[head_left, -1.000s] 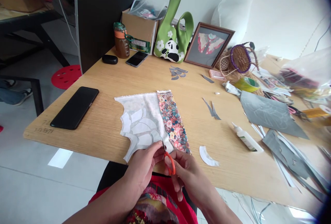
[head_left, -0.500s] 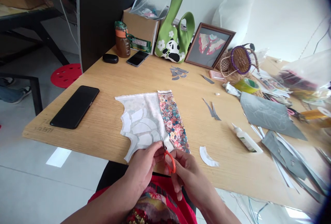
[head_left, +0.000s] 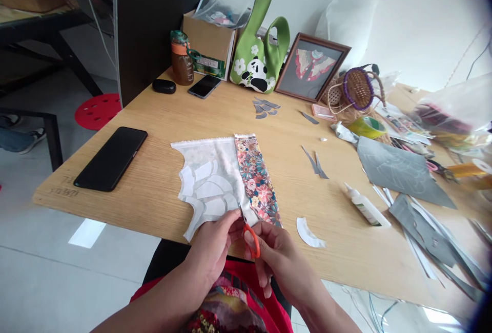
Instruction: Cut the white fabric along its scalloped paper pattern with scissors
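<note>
A white fabric piece (head_left: 209, 179) with pale curved shapes on it lies on the wooden table (head_left: 161, 133), its right side folded over to show a floral print (head_left: 257, 178). My left hand (head_left: 211, 248) pinches the fabric's near edge at the table's front. My right hand (head_left: 279, 258) grips small orange-handled scissors (head_left: 249, 233), whose blades point up into the fabric beside my left fingers. A small white curved cut-out (head_left: 309, 233) lies just right of my hands.
A black phone (head_left: 111, 158) lies at the left. A white glue bottle (head_left: 365, 205), grey sheet (head_left: 400, 169) and grey paper scraps crowd the right. At the back stand a green panda bag (head_left: 259, 51), framed picture (head_left: 311, 66), cardboard box (head_left: 207, 41), brown bottle (head_left: 180, 59), second phone (head_left: 204, 86).
Almost nothing has changed: both hands stay at the fabric's near edge with the scissors, which have shifted very slightly.
</note>
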`<state>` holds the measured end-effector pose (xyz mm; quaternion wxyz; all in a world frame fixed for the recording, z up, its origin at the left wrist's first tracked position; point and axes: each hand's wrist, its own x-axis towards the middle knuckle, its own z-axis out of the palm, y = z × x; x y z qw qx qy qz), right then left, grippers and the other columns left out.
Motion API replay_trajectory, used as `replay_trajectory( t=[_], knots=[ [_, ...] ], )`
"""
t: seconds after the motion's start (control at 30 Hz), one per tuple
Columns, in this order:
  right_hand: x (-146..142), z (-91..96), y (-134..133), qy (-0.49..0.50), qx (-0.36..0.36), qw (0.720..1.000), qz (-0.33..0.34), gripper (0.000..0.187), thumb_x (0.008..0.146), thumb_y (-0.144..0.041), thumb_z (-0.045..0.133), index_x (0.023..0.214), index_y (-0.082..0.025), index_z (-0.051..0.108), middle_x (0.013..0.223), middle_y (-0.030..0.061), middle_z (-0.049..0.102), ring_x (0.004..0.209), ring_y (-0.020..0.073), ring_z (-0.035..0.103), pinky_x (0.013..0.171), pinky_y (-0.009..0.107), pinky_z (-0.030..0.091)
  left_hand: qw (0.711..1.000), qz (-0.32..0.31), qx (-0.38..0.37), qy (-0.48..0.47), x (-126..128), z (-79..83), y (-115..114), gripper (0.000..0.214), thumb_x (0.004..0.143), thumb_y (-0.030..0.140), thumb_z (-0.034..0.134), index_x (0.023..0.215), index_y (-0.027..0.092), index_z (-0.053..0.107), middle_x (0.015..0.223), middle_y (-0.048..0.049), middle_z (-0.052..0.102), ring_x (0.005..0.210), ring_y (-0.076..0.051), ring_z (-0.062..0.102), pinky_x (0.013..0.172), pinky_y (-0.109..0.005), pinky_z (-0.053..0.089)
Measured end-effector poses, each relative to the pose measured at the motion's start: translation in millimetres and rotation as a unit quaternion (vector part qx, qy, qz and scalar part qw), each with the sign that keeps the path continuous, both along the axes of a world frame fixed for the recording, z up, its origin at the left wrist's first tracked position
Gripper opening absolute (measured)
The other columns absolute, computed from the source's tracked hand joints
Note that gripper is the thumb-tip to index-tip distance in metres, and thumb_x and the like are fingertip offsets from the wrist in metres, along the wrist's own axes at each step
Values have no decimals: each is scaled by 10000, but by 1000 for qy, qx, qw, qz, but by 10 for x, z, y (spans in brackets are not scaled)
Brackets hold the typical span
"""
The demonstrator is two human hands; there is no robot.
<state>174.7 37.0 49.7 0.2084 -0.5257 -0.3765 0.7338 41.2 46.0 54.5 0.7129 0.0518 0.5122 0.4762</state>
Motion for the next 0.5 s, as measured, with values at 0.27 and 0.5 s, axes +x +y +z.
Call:
replay_trajectory(
  t=[0.27,0.5],
  knots=[
    [-10,-18,30,0,-3,1000,14,567,736,-729,628,758,-176,507,385,-43,536,267,58,419,281,138,351,1000,18,-12,-3,0,11,-1,91,688,176,688,608,192,647,602,-19,648,622,-174,607,635,-260,467],
    [-35,-51,0,17,6,1000,-12,532,745,-690,657,750,-180,505,390,-58,515,263,54,408,270,140,359,1000,13,-14,1,5,-6,-7,140,704,176,675,567,189,647,557,-17,623,591,-167,582,637,-260,468]
  ],
)
